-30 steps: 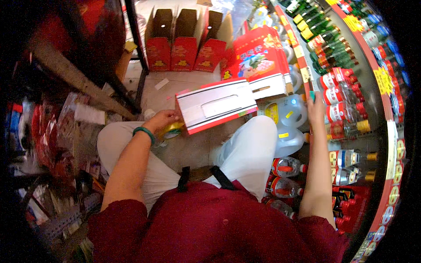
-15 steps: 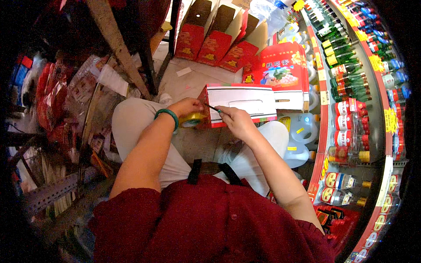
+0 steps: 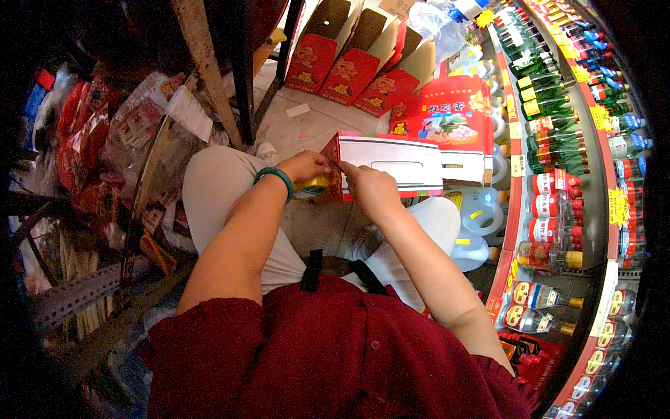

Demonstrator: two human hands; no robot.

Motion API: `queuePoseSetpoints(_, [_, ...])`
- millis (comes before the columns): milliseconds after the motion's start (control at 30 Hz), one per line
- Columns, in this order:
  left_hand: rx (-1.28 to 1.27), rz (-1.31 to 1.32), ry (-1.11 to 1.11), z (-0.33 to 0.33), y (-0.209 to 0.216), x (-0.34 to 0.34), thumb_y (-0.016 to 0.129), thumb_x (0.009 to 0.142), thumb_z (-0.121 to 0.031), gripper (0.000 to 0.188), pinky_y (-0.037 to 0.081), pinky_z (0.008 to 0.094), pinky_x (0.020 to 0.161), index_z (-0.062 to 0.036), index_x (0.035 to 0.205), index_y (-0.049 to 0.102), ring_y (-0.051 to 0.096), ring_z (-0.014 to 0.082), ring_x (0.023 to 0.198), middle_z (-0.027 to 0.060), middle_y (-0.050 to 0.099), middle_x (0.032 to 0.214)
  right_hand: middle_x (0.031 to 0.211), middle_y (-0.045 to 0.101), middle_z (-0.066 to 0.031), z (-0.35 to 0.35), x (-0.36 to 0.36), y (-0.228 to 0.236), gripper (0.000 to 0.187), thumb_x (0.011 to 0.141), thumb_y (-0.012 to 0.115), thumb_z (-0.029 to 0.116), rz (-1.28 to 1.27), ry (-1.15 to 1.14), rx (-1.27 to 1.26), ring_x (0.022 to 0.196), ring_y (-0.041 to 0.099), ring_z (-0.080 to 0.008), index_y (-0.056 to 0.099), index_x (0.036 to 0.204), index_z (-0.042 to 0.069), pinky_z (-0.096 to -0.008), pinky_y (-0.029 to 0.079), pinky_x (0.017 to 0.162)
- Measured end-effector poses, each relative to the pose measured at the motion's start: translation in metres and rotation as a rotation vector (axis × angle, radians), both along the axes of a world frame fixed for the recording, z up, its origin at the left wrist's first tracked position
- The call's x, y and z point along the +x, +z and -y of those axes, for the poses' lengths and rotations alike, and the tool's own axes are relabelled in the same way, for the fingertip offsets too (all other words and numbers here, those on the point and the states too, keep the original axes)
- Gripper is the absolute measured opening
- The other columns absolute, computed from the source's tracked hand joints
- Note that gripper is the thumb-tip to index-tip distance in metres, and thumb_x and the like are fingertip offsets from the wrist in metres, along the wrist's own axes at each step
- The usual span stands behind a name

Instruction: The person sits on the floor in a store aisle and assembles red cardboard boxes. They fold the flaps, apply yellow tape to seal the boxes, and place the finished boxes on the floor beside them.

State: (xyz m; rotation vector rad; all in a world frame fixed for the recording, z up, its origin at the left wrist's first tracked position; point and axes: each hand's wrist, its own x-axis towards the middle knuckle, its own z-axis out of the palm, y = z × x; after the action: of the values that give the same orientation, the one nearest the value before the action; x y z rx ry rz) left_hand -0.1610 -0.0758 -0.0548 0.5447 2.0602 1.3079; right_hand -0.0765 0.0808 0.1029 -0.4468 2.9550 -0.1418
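Observation:
A red cardboard carton lies across in front of me, a white panel point(image 3: 401, 164) with a handle slot facing up. Close to its left end, my left hand point(image 3: 304, 167), a green bangle at the wrist, is closed round a roll of yellowish tape point(image 3: 315, 184). My right hand point(image 3: 372, 190) is at the carton's near left corner, its index finger laid along the edge and the other fingers curled. Whatever those curled fingers hold is hidden. Both hands are close together at the carton's red end point(image 3: 335, 167).
Several open red cartons point(image 3: 354, 72) stand at the back. A printed red carton point(image 3: 452, 112) stands behind mine. Large clear jugs point(image 3: 480, 209) and shelves of bottles point(image 3: 551, 136) line the right. Plastic-wrapped goods point(image 3: 91, 140) and a metal frame point(image 3: 91, 297) fill the left.
My right index finger has moved left to the carton's corner. The thin dark tool in that hand no longer shows. My left hand and the tape have shifted slightly right, nearer the carton.

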Motion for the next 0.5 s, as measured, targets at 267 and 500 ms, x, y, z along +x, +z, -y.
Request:
queuePoseSetpoints(267, [0.015,-0.008,0.038,-0.002,-0.005,0.001,0.061,0.081,-0.023,0.02,0.046,0.0348,0.074,-0.0048,0.09,0.065,0.061,0.0232,0.081,0.0118,0.066,0.087,0.082,0.064,-0.0201,0.024,-0.008,0.004,0.045,0.076,0.062,0.031,0.198,-0.133,0.043,0.077,0.063,-0.036,0.053,0.117,0.014,-0.0443,0.049,0.064])
queuePoseSetpoints(500, [0.024,0.007,0.056,-0.002,-0.004,0.002,0.061,0.081,-0.021,0.02,0.046,0.0357,0.074,-0.004,0.089,0.064,0.061,0.0247,0.08,0.0132,0.065,0.087,0.084,0.065,-0.0196,0.035,-0.009,0.003,0.036,0.074,0.063,0.022,0.212,-0.137,0.028,0.079,0.063,-0.0372,0.053,0.105,0.007,-0.0463,0.051,0.068])
